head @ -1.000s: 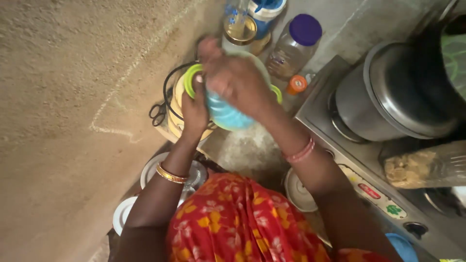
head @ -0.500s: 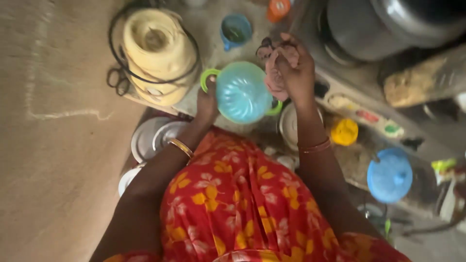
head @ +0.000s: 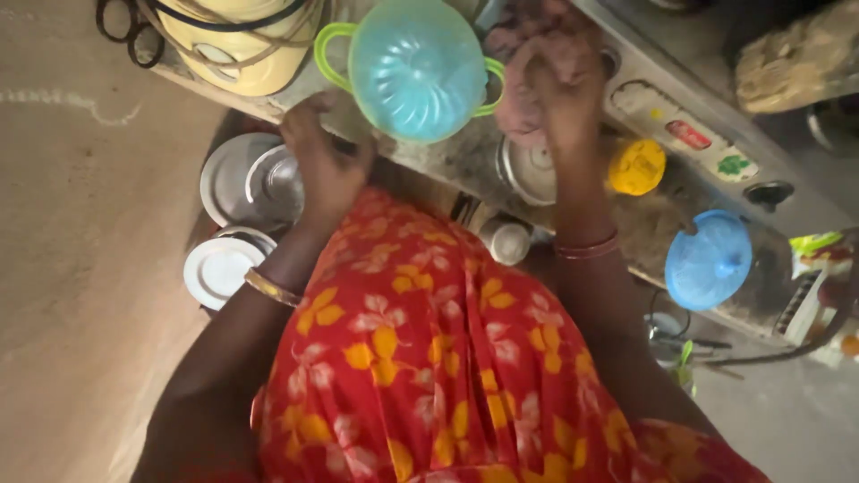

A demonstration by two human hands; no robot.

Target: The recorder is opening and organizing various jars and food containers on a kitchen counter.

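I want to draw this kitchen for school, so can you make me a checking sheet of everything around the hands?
Surface: grey counter, stained and worn.
Job's things: blue bowl with green handles, lying upside down on the counter; crumpled dull-pink cloth.
Clutter: yellow lid, blue lid with knob, steel lid, steel plates lower down, a white plate.
Grips: left hand at the counter edge below the bowl, holding nothing seen; right hand clutching the cloth.
Cables: black cord looped around a cream round appliance.
Surroundings: stove panel with knob; plain floor.
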